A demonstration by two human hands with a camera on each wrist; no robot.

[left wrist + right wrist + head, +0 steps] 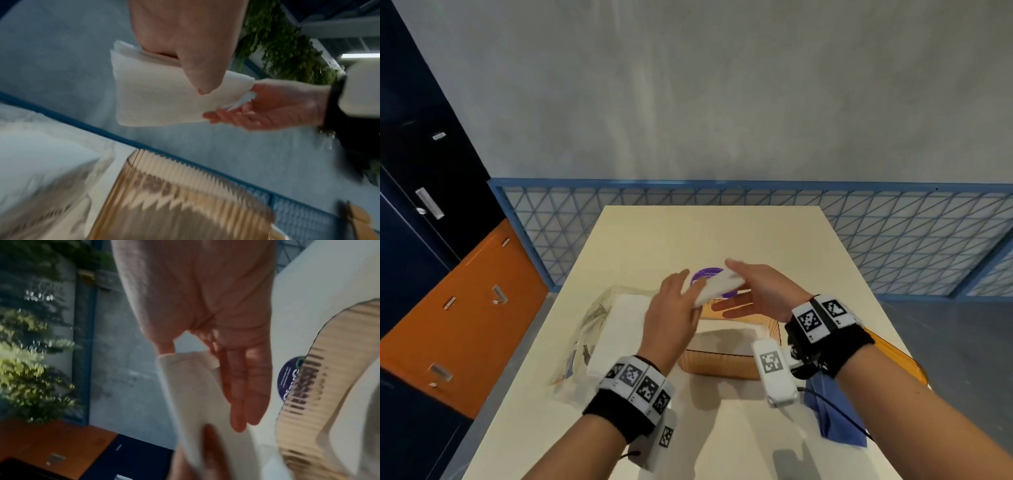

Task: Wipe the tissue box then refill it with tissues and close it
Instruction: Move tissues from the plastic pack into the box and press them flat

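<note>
1. Cream table (640, 233) runs to a blue mesh fence (893, 240); its far half, beyond the tissue box (717, 365), lies bare.
2. That amber ribbed box sits open near the table's middle, a white stack inside.
3. Above the box, the left hand (671, 322) pinches a folded wad of tissues (717, 286), thumb beneath.
4. Flat-fingered, the right hand (760, 294) touches the wad's other edge.
5. Left of the box lies a plastic tissue pack (613, 329); right of it, a blue cloth (835, 414) overhangs the table edge.

Tissue stack (156, 97): soft embossed paper, matt. Box (717, 365): ribbed amber translucent plastic, glossy. Table (722, 428): smooth matt.
</note>
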